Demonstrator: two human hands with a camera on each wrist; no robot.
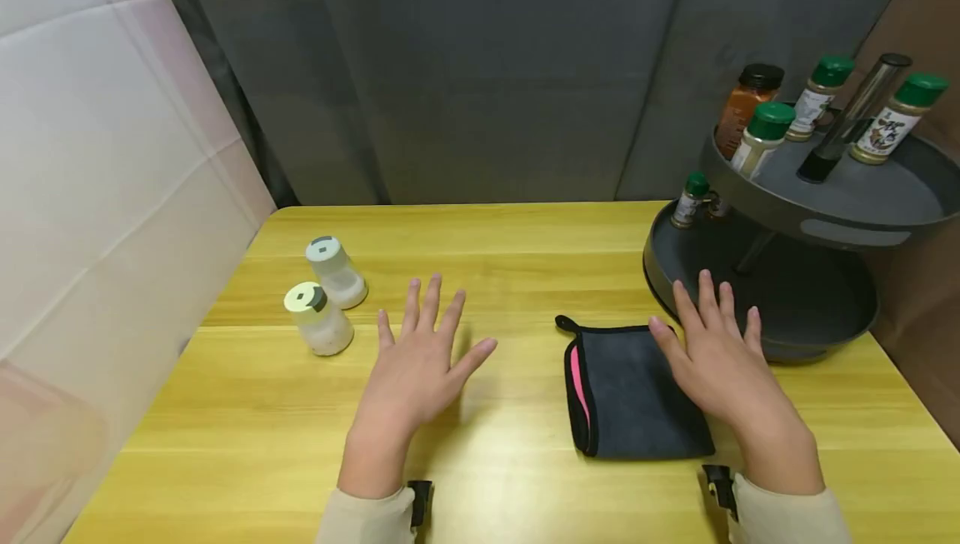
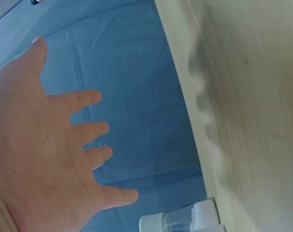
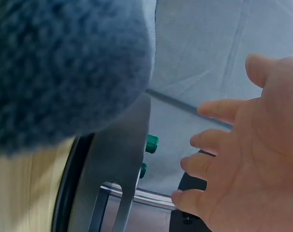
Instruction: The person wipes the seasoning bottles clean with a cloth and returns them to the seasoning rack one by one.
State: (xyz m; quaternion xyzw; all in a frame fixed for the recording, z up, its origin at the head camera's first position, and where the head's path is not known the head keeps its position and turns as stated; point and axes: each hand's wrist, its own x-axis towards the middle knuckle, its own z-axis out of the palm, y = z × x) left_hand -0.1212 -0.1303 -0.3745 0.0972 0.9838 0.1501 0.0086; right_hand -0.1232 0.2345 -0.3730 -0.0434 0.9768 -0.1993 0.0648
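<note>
Both hands hover above the wooden table with fingers spread, holding nothing. My left hand (image 1: 416, 373) is right of two clear shakers with pale caps, the nearer shaker (image 1: 324, 329) and the farther shaker (image 1: 341, 281), both upright. In the left wrist view, the palm of that hand (image 2: 45, 140) faces the camera, and part of a shaker (image 2: 178, 221) shows at the bottom. A folded dark grey cloth (image 1: 637, 394), black-edged with a pink inside, lies partly beneath my right hand (image 1: 723, 369). The right wrist view shows that hand (image 3: 253, 154) apart from the fuzzy, blurred cloth (image 3: 69, 67).
A dark two-tier round rack (image 1: 780, 298) stands at the right. Its upper tier carries several spice jars, including an orange jar with a black lid (image 1: 746, 111). A small green-capped jar (image 1: 688, 202) is on the lower tier. Grey curtain (image 1: 450, 77) hangs behind the table.
</note>
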